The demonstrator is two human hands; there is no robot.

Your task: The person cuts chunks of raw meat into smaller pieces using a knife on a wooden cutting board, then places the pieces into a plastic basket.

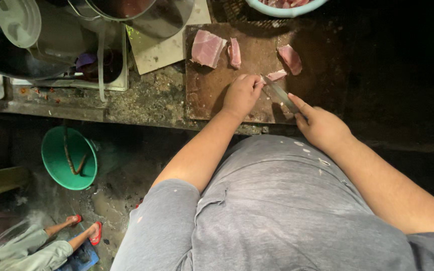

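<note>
Grey shirt (277, 200) fills the foreground. Beyond, on a stained, dim table (146, 100), the left hand (241, 94) presses a meat strip (276, 75) onto the wooden board (212, 85); the right hand (322, 125) grips what looks like a knife (280, 94).

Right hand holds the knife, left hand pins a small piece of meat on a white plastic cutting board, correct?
Not quite: the cutting board is dark brown wood, not white plastic. The head view shows it. The right hand does hold the knife, and the left hand pins the small piece of meat.
</note>
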